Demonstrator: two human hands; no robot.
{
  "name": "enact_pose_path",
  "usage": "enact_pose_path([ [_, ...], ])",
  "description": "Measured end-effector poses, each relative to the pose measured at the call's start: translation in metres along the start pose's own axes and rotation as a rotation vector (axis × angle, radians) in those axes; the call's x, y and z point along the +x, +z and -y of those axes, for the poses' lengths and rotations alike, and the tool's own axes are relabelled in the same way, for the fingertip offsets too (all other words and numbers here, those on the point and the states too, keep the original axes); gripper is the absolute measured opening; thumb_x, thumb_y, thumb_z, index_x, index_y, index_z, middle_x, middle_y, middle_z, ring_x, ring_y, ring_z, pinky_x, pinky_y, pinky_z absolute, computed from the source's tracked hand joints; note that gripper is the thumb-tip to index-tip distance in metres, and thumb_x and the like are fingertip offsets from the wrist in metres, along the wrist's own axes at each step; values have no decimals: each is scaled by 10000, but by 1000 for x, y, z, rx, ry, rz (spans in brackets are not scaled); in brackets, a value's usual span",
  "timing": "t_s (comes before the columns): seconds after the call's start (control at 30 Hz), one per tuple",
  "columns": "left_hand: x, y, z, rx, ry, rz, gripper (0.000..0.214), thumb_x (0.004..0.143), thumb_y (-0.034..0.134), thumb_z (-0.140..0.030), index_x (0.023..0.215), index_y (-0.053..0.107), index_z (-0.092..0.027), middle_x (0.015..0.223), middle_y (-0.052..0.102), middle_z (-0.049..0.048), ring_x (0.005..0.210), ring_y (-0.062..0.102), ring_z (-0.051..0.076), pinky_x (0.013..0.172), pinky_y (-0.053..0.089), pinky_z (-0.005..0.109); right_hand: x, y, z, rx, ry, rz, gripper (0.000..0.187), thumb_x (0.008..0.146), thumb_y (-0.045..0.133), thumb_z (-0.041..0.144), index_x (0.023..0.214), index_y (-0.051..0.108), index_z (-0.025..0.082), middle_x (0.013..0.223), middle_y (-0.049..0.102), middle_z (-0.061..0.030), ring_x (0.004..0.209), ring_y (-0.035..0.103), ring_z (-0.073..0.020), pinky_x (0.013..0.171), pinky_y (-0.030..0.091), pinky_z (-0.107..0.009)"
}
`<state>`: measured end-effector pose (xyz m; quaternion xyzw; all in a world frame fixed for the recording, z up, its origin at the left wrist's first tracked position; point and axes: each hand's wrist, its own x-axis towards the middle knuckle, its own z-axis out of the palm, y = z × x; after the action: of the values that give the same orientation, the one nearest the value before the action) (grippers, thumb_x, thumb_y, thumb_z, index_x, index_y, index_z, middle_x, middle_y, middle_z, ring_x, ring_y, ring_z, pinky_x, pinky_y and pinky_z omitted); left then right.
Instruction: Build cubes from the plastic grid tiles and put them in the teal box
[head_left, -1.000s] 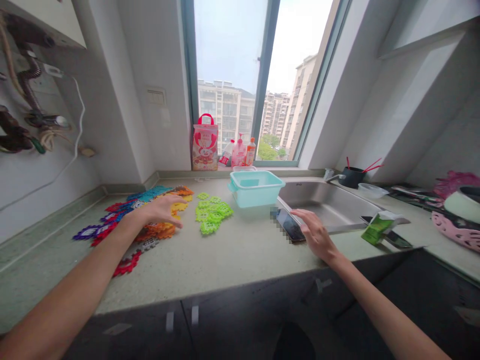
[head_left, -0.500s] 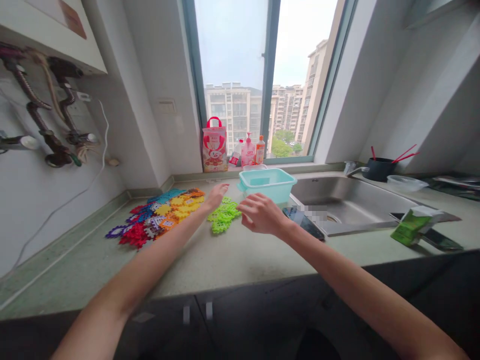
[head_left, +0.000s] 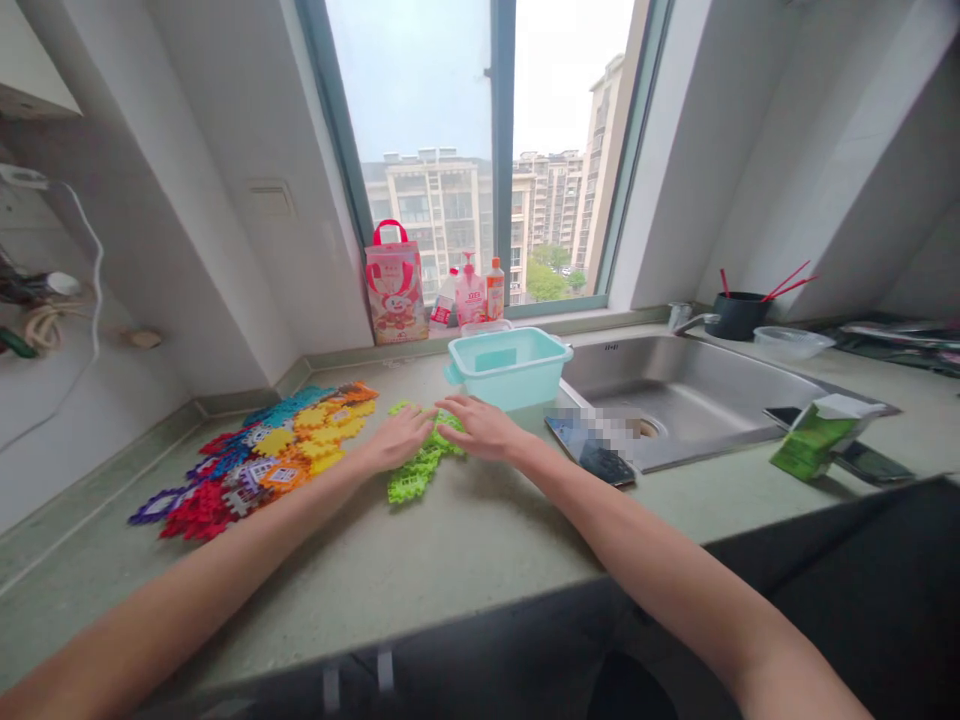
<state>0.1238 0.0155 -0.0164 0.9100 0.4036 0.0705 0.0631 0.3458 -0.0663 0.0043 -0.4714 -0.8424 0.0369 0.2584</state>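
Note:
A small heap of lime-green interlocking plastic pieces [head_left: 412, 480] lies on the counter in front of me. My left hand [head_left: 397, 438] rests over its left part, fingers stretched out and palm down. From the right, my right hand [head_left: 480, 428] reaches the same pieces with its fingers extended and apart. Both sets of fingertips are near each other, and they cover part of the green heap. Left of it spreads a bigger pile of similar pieces [head_left: 300, 440] in yellow, orange, red, blue and purple. Behind my right hand stands a light-teal plastic tub [head_left: 510, 385].
A dark phone [head_left: 592, 455] lies between the tub and the steel sink [head_left: 675, 390]. Farther right are a green-and-white carton [head_left: 814, 440], a clear bowl [head_left: 793, 342] and a black holder [head_left: 739, 315]. Bottles [head_left: 471, 290] and a pink bag [head_left: 396, 292] stand by the window.
My hands have come down onto the green pieces and closer to each other. The view has shifted, so the counter's things appear farther left.

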Motion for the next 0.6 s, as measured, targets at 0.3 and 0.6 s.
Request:
enact_pose_path([
  [0.3,-77,-42,-25,50,241,-10,609,1062,442,-572,1607,467,-303,1602,566,71,1445,548,313,1298,245,566,3,5,-11,102,-65,224,521,1064,513,427,1478,607,124,1520,607,-193,1394,588,-317,1180,448,-440],
  [0.6,-91,-62,4,274,314,-143,478,1049,506,-440,1457,624,-221,1462,675,112,1366,593,299,1248,311,526,3,0,-12,103,-136,220,386,1106,431,375,1140,748,158,1134,707,-138,1058,670,-258,991,496,-395],
])
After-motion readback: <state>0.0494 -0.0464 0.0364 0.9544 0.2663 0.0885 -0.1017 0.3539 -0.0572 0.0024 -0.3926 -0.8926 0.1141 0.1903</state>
